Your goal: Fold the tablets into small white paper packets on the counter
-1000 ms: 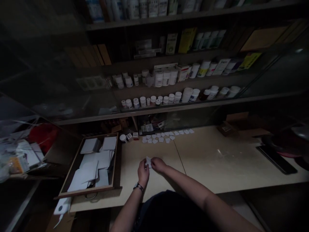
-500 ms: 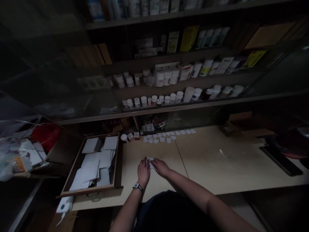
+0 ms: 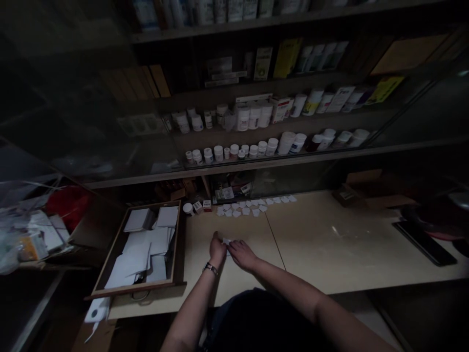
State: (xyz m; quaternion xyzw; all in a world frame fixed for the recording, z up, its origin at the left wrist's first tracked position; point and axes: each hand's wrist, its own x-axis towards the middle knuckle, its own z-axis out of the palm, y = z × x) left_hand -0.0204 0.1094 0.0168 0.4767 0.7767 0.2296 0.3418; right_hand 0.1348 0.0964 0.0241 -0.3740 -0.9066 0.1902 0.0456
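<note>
The left hand (image 3: 218, 249), with a watch (image 3: 210, 267) on its wrist, no longer lies flat as it did half a second ago. Its fingers (image 3: 215, 238) have bunched up and nearly closed, pinching one side of a small white paper (image 3: 227, 242). The paper has gone from under the pressing palms and now sits between the two hands, seemingly just above the desk (image 3: 315, 244), though the dim light makes that hard to be sure of. The right hand (image 3: 242, 255) is slightly curled, its fingertips (image 3: 233, 246) pointing in at the paper's other side. They are touching it or just beside it, and I cannot tell whether they grip it.

Beyond the hands, a row of small folded papers (image 3: 249, 208) lies on the desk, unchanged. To the left stands an open drawer (image 3: 146, 292) of white sheets (image 3: 137, 256), with a small bottle (image 3: 188, 209) and two little boxes (image 3: 202, 206) beside its far corner. Shelves of medicine bottles (image 3: 242, 119) rise behind glass, and a phone (image 3: 421, 243) lies at the desk's right end.
</note>
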